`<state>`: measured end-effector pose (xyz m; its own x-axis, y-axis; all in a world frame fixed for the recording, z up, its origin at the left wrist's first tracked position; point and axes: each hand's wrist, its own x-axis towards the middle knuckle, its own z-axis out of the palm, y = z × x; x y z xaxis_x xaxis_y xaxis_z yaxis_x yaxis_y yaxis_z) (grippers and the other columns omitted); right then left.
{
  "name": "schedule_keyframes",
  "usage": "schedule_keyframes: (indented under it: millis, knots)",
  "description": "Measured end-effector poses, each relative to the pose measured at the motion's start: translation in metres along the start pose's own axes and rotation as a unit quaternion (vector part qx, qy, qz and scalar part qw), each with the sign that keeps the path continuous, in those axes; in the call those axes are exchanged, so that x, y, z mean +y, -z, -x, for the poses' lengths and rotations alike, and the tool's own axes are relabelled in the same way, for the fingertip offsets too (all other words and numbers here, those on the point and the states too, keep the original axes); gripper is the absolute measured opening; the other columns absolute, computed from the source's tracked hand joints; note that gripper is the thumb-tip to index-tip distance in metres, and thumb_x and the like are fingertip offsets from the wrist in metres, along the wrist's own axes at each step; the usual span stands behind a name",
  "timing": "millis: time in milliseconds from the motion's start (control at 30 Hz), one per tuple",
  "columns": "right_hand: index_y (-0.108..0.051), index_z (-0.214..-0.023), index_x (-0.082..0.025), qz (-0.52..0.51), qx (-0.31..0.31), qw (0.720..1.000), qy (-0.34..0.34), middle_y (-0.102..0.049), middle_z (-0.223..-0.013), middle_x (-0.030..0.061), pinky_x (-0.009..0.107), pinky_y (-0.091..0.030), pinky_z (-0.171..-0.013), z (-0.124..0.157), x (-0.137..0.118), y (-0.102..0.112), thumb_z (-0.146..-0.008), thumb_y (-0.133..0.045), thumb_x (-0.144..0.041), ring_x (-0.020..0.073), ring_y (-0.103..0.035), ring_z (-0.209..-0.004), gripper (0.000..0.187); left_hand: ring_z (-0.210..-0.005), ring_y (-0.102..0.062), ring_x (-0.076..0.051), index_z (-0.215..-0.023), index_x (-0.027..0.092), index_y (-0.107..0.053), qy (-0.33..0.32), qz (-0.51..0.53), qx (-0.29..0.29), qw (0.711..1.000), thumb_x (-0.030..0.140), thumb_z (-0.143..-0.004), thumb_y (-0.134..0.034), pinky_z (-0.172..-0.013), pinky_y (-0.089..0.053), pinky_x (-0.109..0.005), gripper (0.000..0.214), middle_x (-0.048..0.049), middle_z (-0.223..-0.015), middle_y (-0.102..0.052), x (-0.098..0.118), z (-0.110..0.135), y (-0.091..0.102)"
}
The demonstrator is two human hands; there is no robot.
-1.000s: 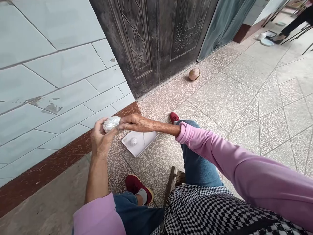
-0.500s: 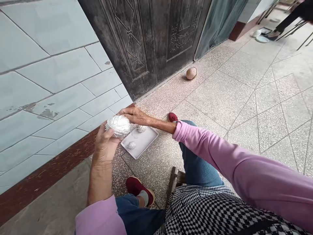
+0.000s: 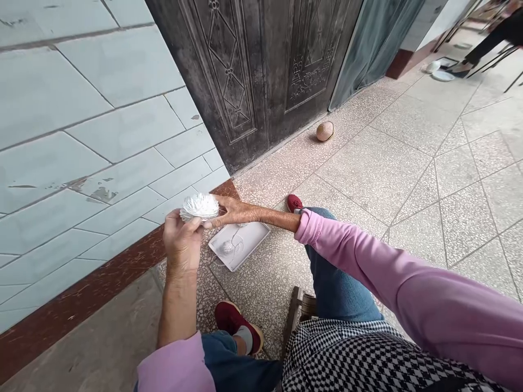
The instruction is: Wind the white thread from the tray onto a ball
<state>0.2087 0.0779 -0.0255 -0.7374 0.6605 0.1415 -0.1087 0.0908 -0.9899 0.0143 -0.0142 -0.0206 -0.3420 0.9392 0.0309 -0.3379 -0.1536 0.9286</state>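
A white ruffled ball (image 3: 200, 207), with thin petal-like layers, is held in front of the tiled wall. My left hand (image 3: 182, 234) cups it from below and the left, its thumb along the lower front. My right hand (image 3: 229, 209) grips the right side, thumb low at the front and the other fingers partly hidden behind. Below, a shallow white tray (image 3: 249, 249) lies on the floor. In it a small whitish ball (image 3: 227, 247) sits with a loose curl of thread; another whitish thing there is mostly covered by my right hand.
A tiled wall (image 3: 134, 130) stands on the left, meeting a dark carved door (image 3: 265, 71). A pinkish ball (image 3: 325, 131) rests on the floor by the door. Near my knee is a wooden stool (image 3: 295, 316). At the far right, a seated person's leg (image 3: 488, 51) shows.
The ruffled ball has been turned, so its layered face now points upward. My right hand has shifted from the ball's far top to its right side, thumb in front. The view has tilted slightly.
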Motion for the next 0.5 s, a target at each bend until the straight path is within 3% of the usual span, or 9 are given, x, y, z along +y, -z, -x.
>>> schedule_keyframes:
  millis: [100,200,367,500]
  knots:
    - [-0.083,-0.153,-0.011,-0.016,0.032,0.999,-0.027,-0.092,-0.142,0.0111,0.039,-0.071,-0.119,-0.001,0.001,0.003,-0.095,-0.116,-0.021,0.0264,-0.083,-0.133,0.068,-0.141,-0.079,-0.039,-0.138,0.028,-0.084,0.026,-0.037,-0.032,0.998,0.038,-0.067,-0.120,-0.113,-0.075,-0.050,0.080,-0.0129,-0.149,-0.082,0.004,-0.002,0.007]
    - [-0.086,-0.141,-0.013,0.016,0.018,1.000,-0.011,-0.090,-0.124,0.0052,0.034,-0.068,-0.105,-0.002,0.001,0.007,-0.093,-0.115,-0.019,0.0223,-0.082,-0.115,0.057,-0.151,-0.077,-0.046,-0.152,0.029,-0.085,0.030,-0.067,-0.051,0.996,0.051,-0.074,-0.120,-0.117,-0.074,-0.054,0.089,-0.0164,-0.157,-0.081,0.012,-0.001,0.012]
    - [-0.084,-0.117,-0.013,0.025,-0.020,0.999,-0.002,-0.087,-0.116,0.0023,0.030,-0.064,-0.102,0.010,-0.007,0.012,-0.092,-0.108,-0.009,0.0171,-0.077,-0.108,0.034,-0.133,-0.086,-0.043,-0.129,0.021,-0.091,0.058,-0.127,-0.079,0.987,0.059,-0.073,-0.122,-0.120,-0.073,-0.054,0.074,-0.0158,-0.134,-0.090,0.014,0.010,0.008]
    - [-0.082,-0.110,-0.015,0.040,-0.005,0.999,-0.020,-0.085,-0.111,0.0016,0.030,-0.062,-0.100,0.029,-0.010,0.011,-0.100,-0.100,-0.012,0.0174,-0.074,-0.103,0.021,-0.117,-0.087,-0.036,-0.123,0.021,-0.091,0.017,-0.169,-0.033,0.985,0.067,-0.076,-0.115,-0.109,-0.074,-0.046,0.070,-0.0106,-0.120,-0.090,-0.003,0.022,-0.004]
